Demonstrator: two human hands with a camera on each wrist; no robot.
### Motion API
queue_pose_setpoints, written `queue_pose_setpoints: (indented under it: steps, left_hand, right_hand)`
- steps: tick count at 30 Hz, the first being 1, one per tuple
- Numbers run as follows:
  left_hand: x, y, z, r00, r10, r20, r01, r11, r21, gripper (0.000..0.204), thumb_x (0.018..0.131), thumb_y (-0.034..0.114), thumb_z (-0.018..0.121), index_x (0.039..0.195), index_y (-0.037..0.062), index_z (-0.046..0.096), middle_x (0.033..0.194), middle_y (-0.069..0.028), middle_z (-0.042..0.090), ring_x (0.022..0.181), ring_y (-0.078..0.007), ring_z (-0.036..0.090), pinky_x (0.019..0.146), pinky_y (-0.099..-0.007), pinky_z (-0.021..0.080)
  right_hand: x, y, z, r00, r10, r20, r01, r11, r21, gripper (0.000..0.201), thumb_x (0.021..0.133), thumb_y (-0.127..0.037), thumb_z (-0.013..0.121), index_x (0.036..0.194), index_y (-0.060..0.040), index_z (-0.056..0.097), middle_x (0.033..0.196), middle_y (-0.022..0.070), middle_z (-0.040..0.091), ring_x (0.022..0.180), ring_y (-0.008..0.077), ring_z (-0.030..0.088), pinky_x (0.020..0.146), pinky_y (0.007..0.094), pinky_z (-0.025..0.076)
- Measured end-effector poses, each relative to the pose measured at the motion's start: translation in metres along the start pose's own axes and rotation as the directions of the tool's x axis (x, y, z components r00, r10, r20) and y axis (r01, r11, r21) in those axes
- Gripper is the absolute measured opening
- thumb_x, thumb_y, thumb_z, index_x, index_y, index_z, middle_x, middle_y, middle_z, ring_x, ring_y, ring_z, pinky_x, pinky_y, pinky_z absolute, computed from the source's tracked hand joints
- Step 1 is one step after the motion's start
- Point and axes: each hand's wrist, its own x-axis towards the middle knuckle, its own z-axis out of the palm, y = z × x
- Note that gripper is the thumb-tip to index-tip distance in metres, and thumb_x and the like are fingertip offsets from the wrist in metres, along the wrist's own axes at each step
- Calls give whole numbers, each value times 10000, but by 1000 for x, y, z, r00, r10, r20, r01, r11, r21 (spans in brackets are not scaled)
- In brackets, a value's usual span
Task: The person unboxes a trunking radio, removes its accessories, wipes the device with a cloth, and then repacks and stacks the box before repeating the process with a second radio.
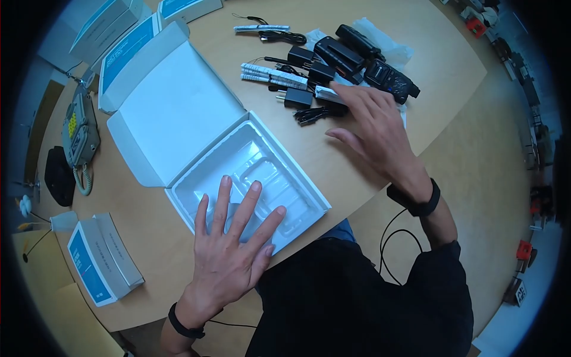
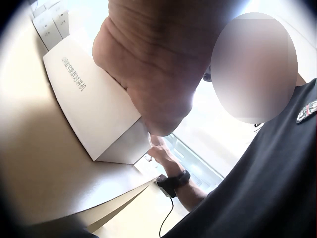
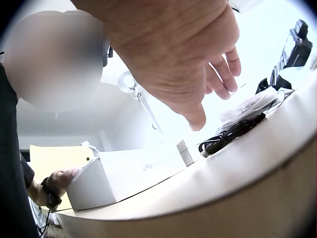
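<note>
A white cardboard box stands on the table with its lid (image 1: 178,101) folded back. Inside it lies a clear plastic tray (image 1: 270,163) with moulded hollows. My left hand (image 1: 229,250) is over the tray's near side, fingers straight and spread, holding nothing. Above the pile on the right, my right hand (image 1: 380,131) reaches with thumb apart and fingers extended. Its fingertips overlap a folded printed paper (image 1: 324,93) in the head view. Close by are a black handheld radio (image 1: 389,77), a power adapter (image 1: 297,98) and a bundled black cable (image 1: 310,116).
Further black devices (image 1: 357,41) lie on crumpled plastic wrap (image 1: 395,50). More folded papers (image 1: 273,76) and cables lie left of them. A desk telephone (image 1: 80,128) stands at the far left. Blue-and-white boxes (image 1: 104,259) stand at the near left and far back.
</note>
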Motion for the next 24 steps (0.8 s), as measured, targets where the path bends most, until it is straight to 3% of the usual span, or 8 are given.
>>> queue_pose_setpoints:
  steps: [7,10,12,14,16,20,22,24]
  left_hand:
    - [-2,-1,-4,1000,-17,17,18,999,-39,504,967,336,592,1468,293,563,1656,-108,320,1528,-467,223,1170,-659,222]
    - [-1,-1,-9,998,-5,67,10,997,-78,548,957,317,635,1488,225,539,1652,-155,306,1527,-477,214,1180,-650,220]
    - [0,-1,-10,999,-49,7,49,986,-158,608,941,206,649,1522,156,475,1648,-200,285,1521,-485,230,1199,-639,237]
    - [2,-1,-9,999,-38,-29,32,986,-164,624,923,160,668,1515,131,472,1640,-216,289,1520,-486,233,1197,-636,252]
    - [5,-2,-8,997,-29,-71,16,986,-167,641,906,113,688,1509,106,469,1633,-231,294,1518,-486,236,1196,-632,267]
    - [4,-4,-5,993,-14,-120,-8,983,-182,597,904,93,692,1473,78,509,1617,-235,320,1507,-487,266,1190,-614,294]
    - [0,-6,-3,992,-18,-127,-5,984,-180,562,917,120,697,1452,61,535,1605,-241,337,1498,-489,283,1181,-610,306]
    - [-2,-10,-1,991,-54,-123,26,975,-222,562,908,95,698,1444,45,538,1603,-243,340,1497,-490,286,1173,-596,324]
  right_hand:
    - [-7,10,2,981,72,179,-112,967,229,336,888,-172,750,1175,-26,653,1028,131,649,938,290,630,791,404,497]
    - [-18,7,-5,939,308,155,-345,844,412,213,941,-146,704,1106,-20,656,951,151,654,823,297,638,721,386,499]
    - [-16,4,-15,732,630,260,-649,528,547,163,992,-136,647,1087,-3,648,878,157,648,738,304,629,675,385,496]
    - [-15,6,-18,710,648,277,-675,513,530,219,1006,-200,647,1090,1,643,877,162,650,729,300,634,650,384,499]
    - [-13,6,-11,921,385,65,-378,840,388,304,982,-264,683,1111,6,633,880,167,650,755,316,650,658,395,507]
    - [-9,8,-7,967,250,36,-252,940,231,372,950,-303,720,1112,15,617,907,175,658,787,354,661,706,435,518]
    - [-17,16,-12,894,264,361,-315,945,88,379,931,-292,740,1095,22,606,896,167,669,808,373,666,729,453,522]
    - [-23,20,-20,875,245,417,-312,945,101,362,930,-271,739,1091,23,602,874,165,668,789,349,667,719,435,522]
